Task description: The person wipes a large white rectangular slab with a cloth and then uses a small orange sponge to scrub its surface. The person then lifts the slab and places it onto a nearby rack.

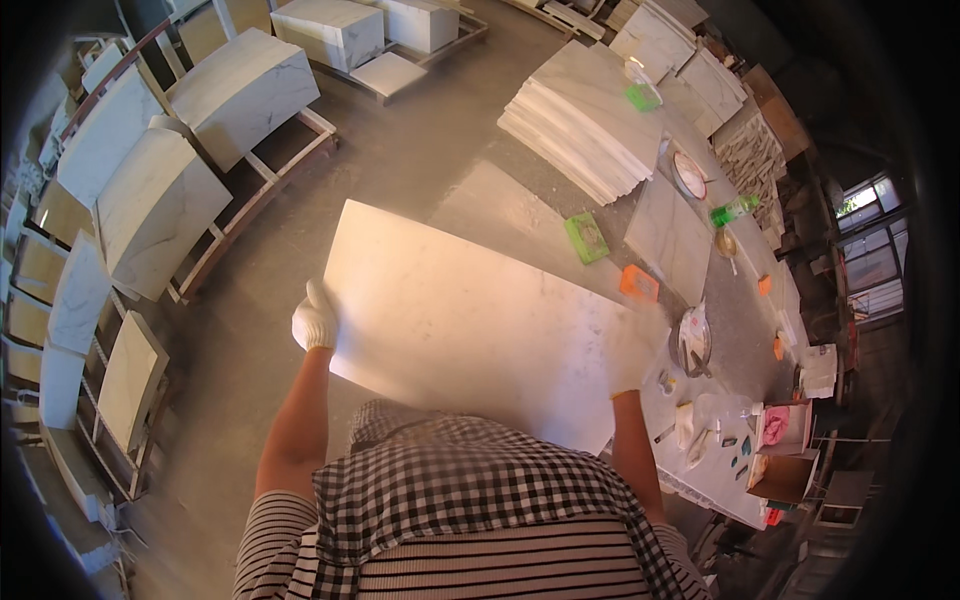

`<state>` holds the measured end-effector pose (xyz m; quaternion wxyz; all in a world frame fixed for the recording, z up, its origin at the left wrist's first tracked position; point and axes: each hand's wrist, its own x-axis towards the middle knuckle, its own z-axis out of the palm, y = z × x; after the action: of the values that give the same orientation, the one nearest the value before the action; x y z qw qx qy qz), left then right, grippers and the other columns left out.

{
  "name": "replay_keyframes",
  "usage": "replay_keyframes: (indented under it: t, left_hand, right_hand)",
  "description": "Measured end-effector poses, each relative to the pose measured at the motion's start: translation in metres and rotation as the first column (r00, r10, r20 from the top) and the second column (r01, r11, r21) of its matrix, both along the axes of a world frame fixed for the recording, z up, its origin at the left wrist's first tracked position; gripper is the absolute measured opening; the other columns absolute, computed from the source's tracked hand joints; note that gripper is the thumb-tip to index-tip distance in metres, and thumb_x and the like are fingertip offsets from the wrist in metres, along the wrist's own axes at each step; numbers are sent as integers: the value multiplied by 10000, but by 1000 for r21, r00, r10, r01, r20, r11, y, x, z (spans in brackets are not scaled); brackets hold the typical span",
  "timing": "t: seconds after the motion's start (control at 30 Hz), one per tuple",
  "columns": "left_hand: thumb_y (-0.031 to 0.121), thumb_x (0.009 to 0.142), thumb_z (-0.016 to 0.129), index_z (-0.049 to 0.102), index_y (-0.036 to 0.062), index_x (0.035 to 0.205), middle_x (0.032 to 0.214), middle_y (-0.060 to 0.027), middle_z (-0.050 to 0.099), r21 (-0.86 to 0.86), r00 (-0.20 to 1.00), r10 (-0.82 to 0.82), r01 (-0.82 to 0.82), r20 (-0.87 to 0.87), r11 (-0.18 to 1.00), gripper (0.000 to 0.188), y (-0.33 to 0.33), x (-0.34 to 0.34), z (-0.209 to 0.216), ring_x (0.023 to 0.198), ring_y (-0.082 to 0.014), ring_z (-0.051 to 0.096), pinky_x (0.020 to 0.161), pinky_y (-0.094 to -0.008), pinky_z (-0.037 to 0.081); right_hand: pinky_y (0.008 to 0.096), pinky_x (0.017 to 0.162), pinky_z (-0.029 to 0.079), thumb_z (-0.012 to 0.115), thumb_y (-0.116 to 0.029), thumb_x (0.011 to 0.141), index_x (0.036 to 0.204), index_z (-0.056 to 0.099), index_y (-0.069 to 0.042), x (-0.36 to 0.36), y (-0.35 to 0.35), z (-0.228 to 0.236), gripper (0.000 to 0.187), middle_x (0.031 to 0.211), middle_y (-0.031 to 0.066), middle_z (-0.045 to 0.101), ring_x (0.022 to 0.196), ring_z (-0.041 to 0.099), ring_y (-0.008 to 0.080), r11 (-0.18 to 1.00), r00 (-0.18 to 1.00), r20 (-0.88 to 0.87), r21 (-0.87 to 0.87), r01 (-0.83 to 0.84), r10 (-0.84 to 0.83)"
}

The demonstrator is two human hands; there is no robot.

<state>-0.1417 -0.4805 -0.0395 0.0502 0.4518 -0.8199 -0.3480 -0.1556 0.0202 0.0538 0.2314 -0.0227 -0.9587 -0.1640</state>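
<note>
A large white marble slab (470,320) lies across the front of my body, its left part out over the floor and its right part reaching the worktable. My left hand (315,318), in a white knitted glove, is closed on the slab's left edge, thumb up on the top face. At the slab's right end is my right hand; only its glove cuff (626,394) stands out. The rest of that glove blends into the pale stone, so its fingers cannot be made out. Nearest to it on the worktable is a round bowl (692,335) with a tool in it.
Stacked marble slabs (580,125), a green box (586,238), an orange box (638,284) and a green bottle (735,209) are on the worktable. An open cardboard box (780,478) sits at the right. Racks with marble blocks (160,210) line the left, beyond the grey floor (215,400).
</note>
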Motion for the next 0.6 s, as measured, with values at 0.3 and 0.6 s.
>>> replay_keyframes:
  t: [0.3, 0.6]
  left_hand:
    - [625, 984, 297, 746, 20, 955, 909, -249, 696, -10, 1000, 23, -23, 19, 1000, 754, 0, -2, -7, 901, -403, 684, 811, -453, 509]
    - [661, 974, 260, 713, -43, 864, 817, -291, 665, -42, 999, 41, -42, -23, 998, 844, 4, -1, -11, 806, -422, 675, 755, -475, 489]
  right_hand:
    - [499, 1128, 299, 582, -338, 915, 1336, 548, -30, -34, -158, 14, 523, 1329, 149, 579, 1278, 493, 311, 848, 873, 91, -307, -433, 479]
    - [449, 1034, 379, 624, -387, 876, 1320, 515, -30, -78, -249, 23, 580, 1184, 102, 594, 1138, 531, 287, 646, 691, 71, -433, -628, 720]
